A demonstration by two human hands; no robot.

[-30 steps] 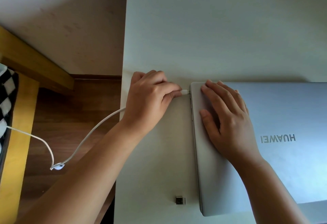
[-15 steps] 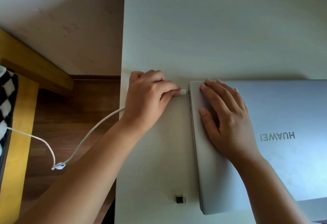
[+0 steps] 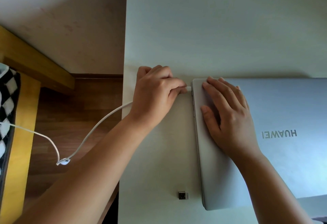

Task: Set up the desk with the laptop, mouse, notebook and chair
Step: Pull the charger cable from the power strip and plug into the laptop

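Head view: the closed silver laptop lies flat on the white table at 3 o'clock in the frame, running out of view at the right edge. The left hand is curled, pinching the white charging plug at the laptop's left edge near the far corner; whether the plug is fully seated cannot be determined. The white cable trails toward 9 o'clock, off the table edge. The right hand rests flat on the lid with fingers slightly spread, probably bracing the laptop against the push of insertion. The laptop appears rigid, smooth-surfaced and moderately heavy; grip it by both side edges, not by the lid alone. The cable is soft and light; hold it by the plug body. A small USB dongle lies at 6 o'clock, just beside the laptop's left edge. The lid lettering reads "HUAWEI", upside down from this viewpoint.
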